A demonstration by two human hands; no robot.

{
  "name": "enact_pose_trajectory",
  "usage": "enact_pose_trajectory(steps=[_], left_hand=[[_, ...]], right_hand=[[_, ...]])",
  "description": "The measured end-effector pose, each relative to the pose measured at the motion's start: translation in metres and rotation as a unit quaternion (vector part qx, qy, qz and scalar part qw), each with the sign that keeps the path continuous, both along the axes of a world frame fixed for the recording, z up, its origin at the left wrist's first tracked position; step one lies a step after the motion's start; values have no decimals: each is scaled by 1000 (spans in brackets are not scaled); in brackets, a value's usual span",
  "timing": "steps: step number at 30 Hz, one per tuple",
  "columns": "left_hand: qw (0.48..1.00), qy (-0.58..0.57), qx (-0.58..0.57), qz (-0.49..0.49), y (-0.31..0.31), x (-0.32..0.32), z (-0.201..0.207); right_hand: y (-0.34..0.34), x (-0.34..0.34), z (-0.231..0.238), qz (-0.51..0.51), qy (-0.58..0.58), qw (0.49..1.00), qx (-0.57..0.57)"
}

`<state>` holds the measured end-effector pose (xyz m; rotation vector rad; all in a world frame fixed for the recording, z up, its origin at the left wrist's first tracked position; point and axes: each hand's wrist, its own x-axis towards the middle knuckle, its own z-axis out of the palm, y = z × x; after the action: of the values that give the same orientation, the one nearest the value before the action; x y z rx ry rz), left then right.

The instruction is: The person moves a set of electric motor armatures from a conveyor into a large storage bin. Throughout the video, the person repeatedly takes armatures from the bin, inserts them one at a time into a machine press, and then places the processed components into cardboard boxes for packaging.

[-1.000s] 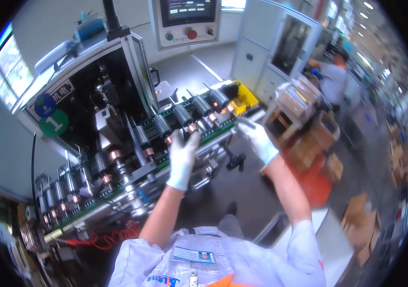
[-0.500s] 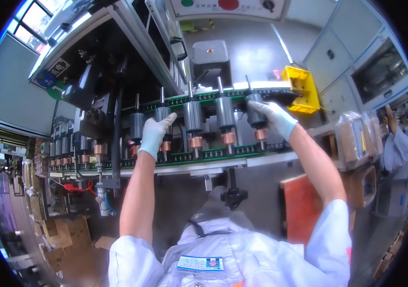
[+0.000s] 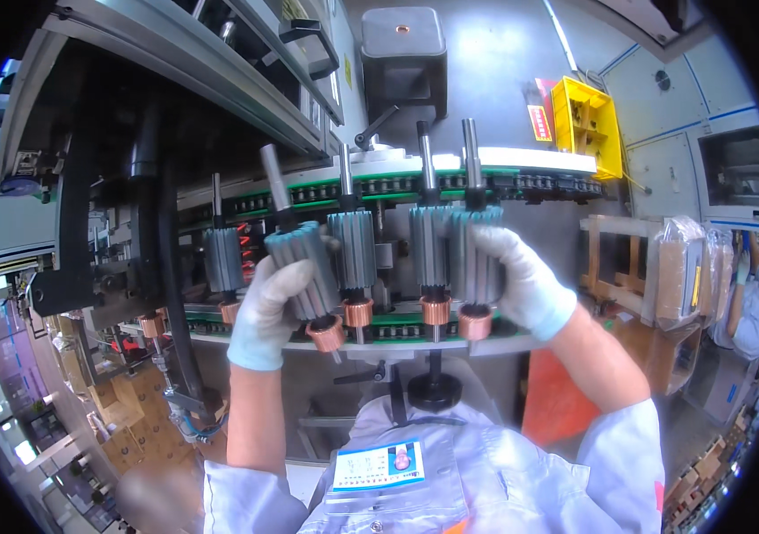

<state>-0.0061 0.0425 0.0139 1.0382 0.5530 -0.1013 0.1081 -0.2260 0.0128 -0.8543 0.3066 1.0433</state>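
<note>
My left hand [image 3: 266,307], in a white glove, is closed around a motor armature [image 3: 306,271] with a grey slotted core, steel shaft and copper commutator. That armature tilts, its shaft top leaning left, and appears raised off the conveyor [image 3: 273,201]. My right hand [image 3: 524,278], gloved too, wraps the right side of another armature [image 3: 476,258], nearly upright and close against a neighbouring armature [image 3: 430,254]. Between the hands, one more armature [image 3: 353,254] rests across the green-edged chain rails. Gloved fingers partly cover both held cores.
Left of my left hand, an armature [image 3: 224,258] sits on the line near a dark machine frame [image 3: 166,258]. Beyond the conveyor are a grey stool [image 3: 403,36] and a yellow bin [image 3: 606,147]. A black knob [image 3: 434,390] juts out below the near rail.
The view has come closer to the conveyor. My left hand has taken hold of an armature and tilted it. The armature in my right hand has shifted left, toward its neighbour.
</note>
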Motion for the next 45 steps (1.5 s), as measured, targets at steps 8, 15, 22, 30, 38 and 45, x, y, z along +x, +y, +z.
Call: enact_pose_trajectory(steps=[8,15,22,30,38,45], left_hand=[[993,61,-12,-98,-22,21,10],[986,48,157,13,-73,-16,57],[979,21,167,111,-110,-106,79],[946,-26,164,279,-178,-235,99],[835,-156,138,509,-243,-382,58],[712,-244,138,643,-276,-500,41]], right_hand=[[26,-8,20,69,-88,992,-65],[40,-40,50,63,-173,981,-63],[27,-83,70,204,-223,953,24],[4,-146,73,429,-216,872,100],[36,-235,57,589,-97,762,251],[98,-373,28,693,51,637,334]])
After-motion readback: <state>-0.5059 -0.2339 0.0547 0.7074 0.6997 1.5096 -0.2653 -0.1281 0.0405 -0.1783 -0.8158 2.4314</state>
